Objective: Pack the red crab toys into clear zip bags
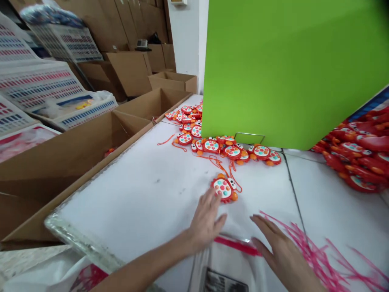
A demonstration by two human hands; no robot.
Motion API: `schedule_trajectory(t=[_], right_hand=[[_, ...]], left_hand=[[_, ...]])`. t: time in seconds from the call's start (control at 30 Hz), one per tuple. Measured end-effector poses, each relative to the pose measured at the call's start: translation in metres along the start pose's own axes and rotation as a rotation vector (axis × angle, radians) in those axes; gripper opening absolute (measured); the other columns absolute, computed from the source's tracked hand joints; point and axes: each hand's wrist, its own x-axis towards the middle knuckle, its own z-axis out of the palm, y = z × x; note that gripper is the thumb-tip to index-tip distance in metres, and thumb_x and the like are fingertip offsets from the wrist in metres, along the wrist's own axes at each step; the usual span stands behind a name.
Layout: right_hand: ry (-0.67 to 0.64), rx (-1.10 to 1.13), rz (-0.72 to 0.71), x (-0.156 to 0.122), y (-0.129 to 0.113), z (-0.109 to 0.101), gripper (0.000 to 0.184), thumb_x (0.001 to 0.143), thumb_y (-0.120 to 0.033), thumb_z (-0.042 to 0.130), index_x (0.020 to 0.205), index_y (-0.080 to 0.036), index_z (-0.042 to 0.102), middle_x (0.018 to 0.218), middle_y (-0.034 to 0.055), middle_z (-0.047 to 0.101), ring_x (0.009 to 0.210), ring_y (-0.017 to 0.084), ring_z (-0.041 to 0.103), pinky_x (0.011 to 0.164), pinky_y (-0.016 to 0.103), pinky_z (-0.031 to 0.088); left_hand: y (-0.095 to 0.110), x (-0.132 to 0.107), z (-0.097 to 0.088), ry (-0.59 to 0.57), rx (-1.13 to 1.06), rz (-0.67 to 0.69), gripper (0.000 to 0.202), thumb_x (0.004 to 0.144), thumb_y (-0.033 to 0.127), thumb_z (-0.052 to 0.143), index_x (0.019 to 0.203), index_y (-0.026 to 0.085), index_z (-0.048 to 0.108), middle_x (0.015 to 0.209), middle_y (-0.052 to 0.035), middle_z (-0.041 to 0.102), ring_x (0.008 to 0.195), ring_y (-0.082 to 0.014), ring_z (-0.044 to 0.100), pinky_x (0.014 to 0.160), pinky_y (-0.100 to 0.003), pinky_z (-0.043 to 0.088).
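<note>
Glossy plastic crab toy [224, 187] by the left hand [206, 219] — smooth tabletop [136, 190] beneath, matt cardboard box [57, 152] further left.

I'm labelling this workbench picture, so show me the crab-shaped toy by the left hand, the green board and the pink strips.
Crab-shaped toy [223, 186]: head view, on its white dotted face.
Green board [264, 73]: head view, middle of its flat face.
Pink strips [313, 258]: head view, thick part of the bundle.

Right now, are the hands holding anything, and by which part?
Nothing is visibly gripped. The left hand is open, fingertips over the near-left edge of the lone red toy; contact is unclear. The right hand is empty.
</note>
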Motion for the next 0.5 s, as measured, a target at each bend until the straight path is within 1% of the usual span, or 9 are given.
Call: schedule_trajectory(t=[0.03, 0.07, 0.1, 0.13, 0.2, 0.27, 0.33, 0.43, 0.5], right_hand=[[0.017, -0.04, -0.011, 0.017, -0.003, 0.0, 0.046, 0.082, -0.025, 0.046, 0.128, -0.023, 0.041, 0.125, 0.0118, 0.052, 0.112, 0.028, 0.052, 0.088, 0.044, 0.049], [0.01, -0.068, -0.034, 0.033, -0.007, 0.0, 0.049, 0.081, -0.02, 0.045, 0.13, -0.022, 0.038, 0.128, 0.0121, 0.049, 0.115, 0.027, 0.049, 0.089, 0.043, 0.048], [0.0, -0.097, -0.05, 0.047, -0.011, 0.002, 0.053, 0.08, -0.017, 0.046, 0.131, -0.021, 0.035, 0.131, 0.0125, 0.046, 0.118, 0.027, 0.046, 0.089, 0.042, 0.048], [-0.025, -0.139, -0.058, 0.06, -0.015, 0.004, 0.057, 0.076, -0.013, 0.048, 0.132, -0.019, 0.033, 0.134, 0.0138, 0.042, 0.121, 0.028, 0.041, 0.089, 0.043, 0.048], [-0.091, -0.243, -0.056, 0.079, -0.024, 0.012, 0.066, 0.069, -0.006, 0.05, 0.132, -0.015, 0.032, 0.136, 0.0179, 0.037, 0.124, 0.033, 0.035, 0.085, 0.047, 0.047], [-0.098, -0.305, -0.05, 0.09, -0.03, 0.02, 0.065, 0.066, 0.0, 0.048, 0.129, -0.012, 0.034, 0.135, 0.0214, 0.036, 0.123, 0.037, 0.033, 0.08, 0.051, 0.047], [-0.048, -0.289, -0.052, 0.095, -0.033, 0.026, 0.058, 0.068, 0.002, 0.043, 0.125, -0.012, 0.038, 0.132, 0.0221, 0.039, 0.121, 0.038, 0.033, 0.081, 0.052, 0.045], [0.0, -0.207, -0.05, 0.097, -0.028, 0.025, 0.051, 0.071, 0.0, 0.042, 0.12, -0.014, 0.041, 0.127, 0.0198, 0.043, 0.119, 0.035, 0.035, 0.087, 0.051, 0.04], [0.004, -0.169, -0.038, 0.095, -0.021, 0.019, 0.049, 0.072, -0.003, 0.043, 0.119, -0.015, 0.041, 0.124, 0.0167, 0.047, 0.116, 0.031, 0.04, 0.088, 0.047, 0.041]], left_hand=[[0.012, -0.02, 0.002, -0.052, -0.017, 0.07, 0.038, 0.086, 0.032, 0.042, 0.121, 0.017, 0.044, 0.131, -0.0129, 0.042, 0.125, -0.0267, 0.032, 0.103, -0.047, 0.029], [0.022, -0.039, 0.005, -0.096, -0.03, 0.12, 0.031, 0.085, 0.03, 0.045, 0.113, 0.018, 0.05, 0.123, -0.0104, 0.05, 0.119, -0.0256, 0.038, 0.101, -0.045, 0.032], [0.03, -0.057, 0.011, -0.127, -0.029, 0.163, 0.028, 0.083, 0.03, 0.049, 0.107, 0.017, 0.053, 0.117, -0.01, 0.053, 0.114, -0.0257, 0.042, 0.098, -0.043, 0.036], [0.036, -0.071, 0.018, -0.125, -0.015, 0.202, 0.028, 0.08, 0.031, 0.053, 0.102, 0.015, 0.054, 0.112, -0.0104, 0.056, 0.108, -0.0264, 0.045, 0.093, -0.042, 0.039], [0.041, -0.09, 0.034, -0.101, 0.029, 0.239, 0.033, 0.076, 0.033, 0.059, 0.101, 0.013, 0.055, 0.106, -0.0117, 0.058, 0.101, -0.0273, 0.048, 0.088, -0.041, 0.043], [0.043, -0.096, 0.047, -0.085, 0.065, 0.236, 0.035, 0.075, 0.03, 0.06, 0.104, 0.011, 0.053, 0.104, -0.0116, 0.058, 0.097, -0.0269, 0.048, 0.086, -0.041, 0.043], [0.044, -0.095, 0.052, -0.103, 0.087, 0.212, 0.033, 0.077, 0.022, 0.057, 0.107, 0.011, 0.051, 0.102, -0.0109, 0.057, 0.095, -0.0254, 0.049, 0.084, -0.04, 0.043], [0.047, -0.091, 0.048, -0.153, 0.1, 0.182, 0.029, 0.078, 0.012, 0.05, 0.107, 0.011, 0.05, 0.092, -0.0095, 0.057, 0.083, -0.0223, 0.05, 0.074, -0.038, 0.046], [0.05, -0.091, 0.043, -0.172, 0.093, 0.169, 0.021, 0.078, 0.009, 0.048, 0.098, 0.013, 0.054, 0.086, -0.0079, 0.056, 0.078, -0.0214, 0.05, 0.07, -0.037, 0.047]])
